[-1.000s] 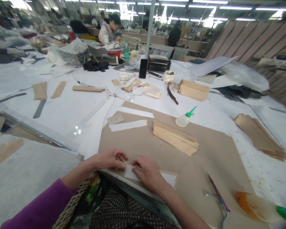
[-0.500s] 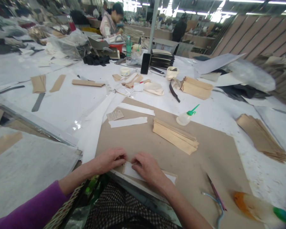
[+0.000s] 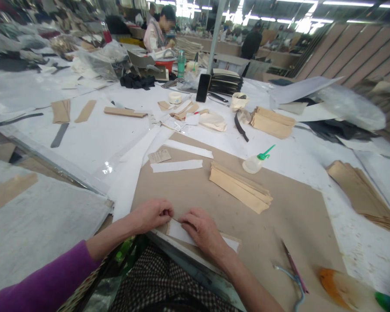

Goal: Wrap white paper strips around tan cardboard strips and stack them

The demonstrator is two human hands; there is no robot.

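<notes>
The left hand (image 3: 154, 214) is mostly closed, its fingers curled in and the thumb close to the forefinger. Its fingertips sit at the near-left end of a tan strip (image 3: 239, 244), by the top corner; whether they pinch the edge I cannot tell. The right hand (image 3: 199, 229) is half closed and lies across the middle of that strip, between ten and four o'clock, with the thumb on a white liner (image 3: 178, 233) and the forefinger bent over the far edge, so that the edge is held between them. A narrow line of tan shows in the gap between the hands.

The strip lies at the near rim of a brown board (image 3: 188, 190), at about seven o'clock on it. The white liner lies on top of the strip (its right end shows past the wrist, with a tan border around it).

Taking the right hand as the dial's centre, a stack of tan strips (image 3: 238, 186) is at half past one, a squeeze bottle (image 3: 251, 164) with a green spout beyond it at one, a loose white strip (image 3: 177, 165) at eleven, and a pointed pink tool (image 3: 294, 266) towards four.
</notes>
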